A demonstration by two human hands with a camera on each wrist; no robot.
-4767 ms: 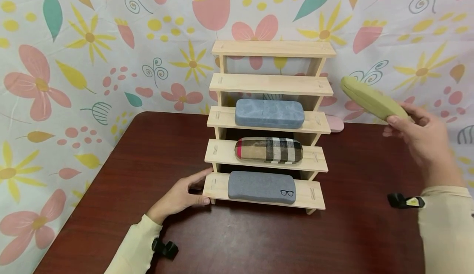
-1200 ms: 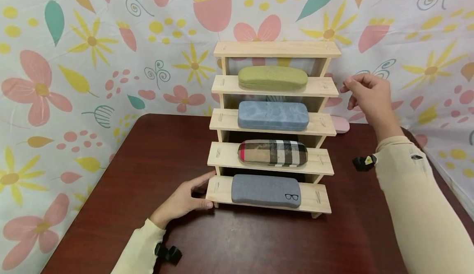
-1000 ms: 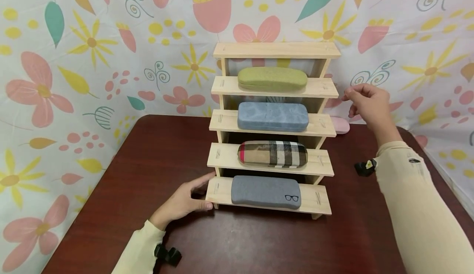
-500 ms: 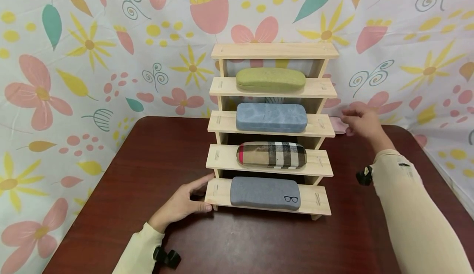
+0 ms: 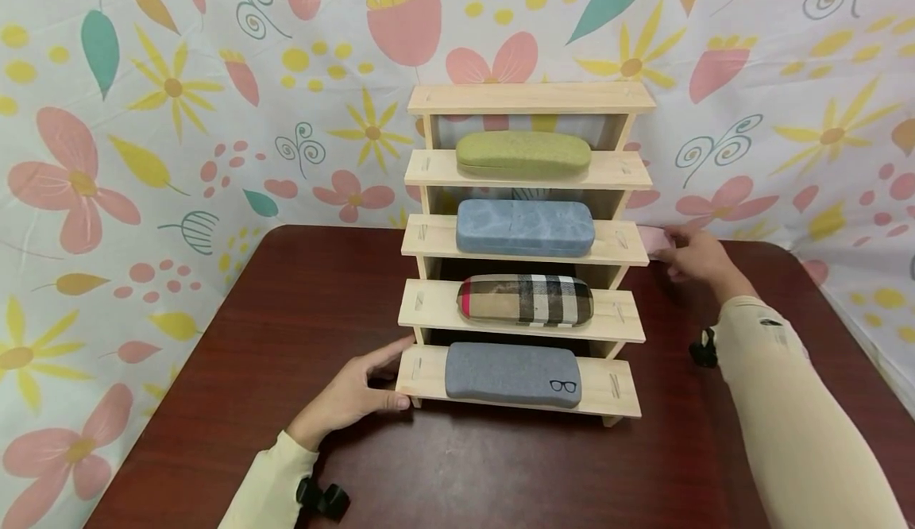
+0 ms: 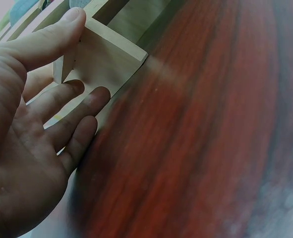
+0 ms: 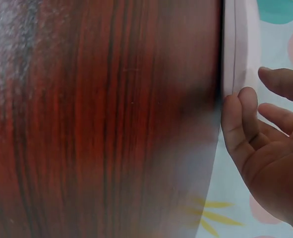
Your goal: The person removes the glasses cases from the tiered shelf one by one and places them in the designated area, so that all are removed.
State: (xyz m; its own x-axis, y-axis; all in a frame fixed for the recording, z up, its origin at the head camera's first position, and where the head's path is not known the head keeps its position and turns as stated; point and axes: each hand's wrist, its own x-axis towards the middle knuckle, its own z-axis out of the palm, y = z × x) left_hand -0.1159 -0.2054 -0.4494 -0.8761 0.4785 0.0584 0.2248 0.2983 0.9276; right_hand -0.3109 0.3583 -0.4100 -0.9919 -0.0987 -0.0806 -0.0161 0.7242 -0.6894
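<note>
A pale wooden stepped display rack [image 5: 532, 98] stands on the table in the head view. My left hand [image 5: 350, 394] holds the left end of its lowest step, thumb at the front edge, index finger behind. Glasses cases lie on the steps: grey [image 5: 500, 372], plaid [image 5: 525, 300], light blue [image 5: 525, 227] and green [image 5: 525, 153]. My right hand [image 5: 696, 257] is at the right end of a pink glasses case [image 5: 654, 241], partly hidden behind the rack. In the right wrist view, loosely bent fingertips [image 7: 233, 104] meet the case's end, the thumb beside it.
The top step of the rack bears nothing. A dark reddish-brown table [image 5: 457, 473] runs under everything. Behind it hangs a white cloth [image 5: 236, 60] with flowers and leaves. A small black device [image 5: 323, 499] is worn at the left wrist.
The green case went from my right hand onto the second step from the top. That hand has then lowered to the pink case. My left hand has stayed at the rack.
</note>
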